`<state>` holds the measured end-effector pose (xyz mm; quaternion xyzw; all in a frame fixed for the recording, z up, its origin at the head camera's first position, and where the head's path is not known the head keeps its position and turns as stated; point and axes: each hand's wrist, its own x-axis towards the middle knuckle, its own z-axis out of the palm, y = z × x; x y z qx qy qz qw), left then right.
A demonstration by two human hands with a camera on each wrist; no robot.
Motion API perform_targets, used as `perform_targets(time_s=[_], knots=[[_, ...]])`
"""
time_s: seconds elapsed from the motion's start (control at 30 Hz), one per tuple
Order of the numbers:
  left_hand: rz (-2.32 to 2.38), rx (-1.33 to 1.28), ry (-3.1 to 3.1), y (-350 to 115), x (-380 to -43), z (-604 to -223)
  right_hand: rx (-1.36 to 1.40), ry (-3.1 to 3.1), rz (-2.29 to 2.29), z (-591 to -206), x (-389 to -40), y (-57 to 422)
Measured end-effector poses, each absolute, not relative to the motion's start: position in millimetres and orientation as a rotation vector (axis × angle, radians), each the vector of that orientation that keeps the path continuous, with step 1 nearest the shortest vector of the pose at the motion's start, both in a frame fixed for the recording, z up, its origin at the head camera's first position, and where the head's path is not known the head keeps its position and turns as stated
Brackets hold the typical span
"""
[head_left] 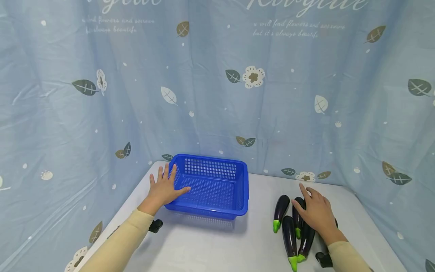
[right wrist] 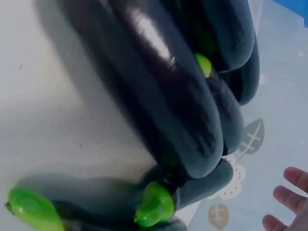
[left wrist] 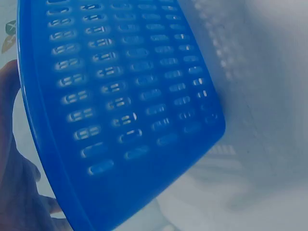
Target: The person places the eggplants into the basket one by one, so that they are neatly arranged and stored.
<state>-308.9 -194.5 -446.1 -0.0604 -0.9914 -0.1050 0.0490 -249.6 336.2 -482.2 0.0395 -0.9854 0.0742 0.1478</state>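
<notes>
Nearest you, a pale yellow sleeve (head_left: 117, 243) covers each of your forearms, and a small black device (head_left: 156, 226) shows at your left wrist. On the white table (head_left: 210, 251) to your right lies a loose bunch of dark, glossy eggplants (head_left: 289, 235) with bright green stem ends, at least five of them. Two lie closest, their stem ends pointing toward you and nearly meeting; two more lie just beyond, one of them a little apart on the left. Another is partly hidden under your right hand (head_left: 316, 211) and wrist. That hand hangs over the bunch, fingers loosely extended and parted, gripping nothing; the right wrist view shows its fingertips apart from the eggplants.

Farther left, your left hand (head_left: 164, 190) is spread wide at the left rim of the blue basket (head_left: 210, 212), thumb reaching over its inside and the other fingers fanned forward. You cannot tell for certain whether it touches the rim. The basket stands upright, well apart from the eggplants, its slotted floor and walls in view. Behind everything hangs a light blue curtain (head_left: 210, 94) printed with leaves and flowers.
</notes>
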Motion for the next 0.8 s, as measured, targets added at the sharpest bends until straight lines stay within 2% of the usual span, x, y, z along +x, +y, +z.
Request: perform_targets(time_s=[0.8], knots=[[-0.573,-0.177,-2.885,-239,-303,-451,0.038,-2.819,0.289,-488,-239,356]])
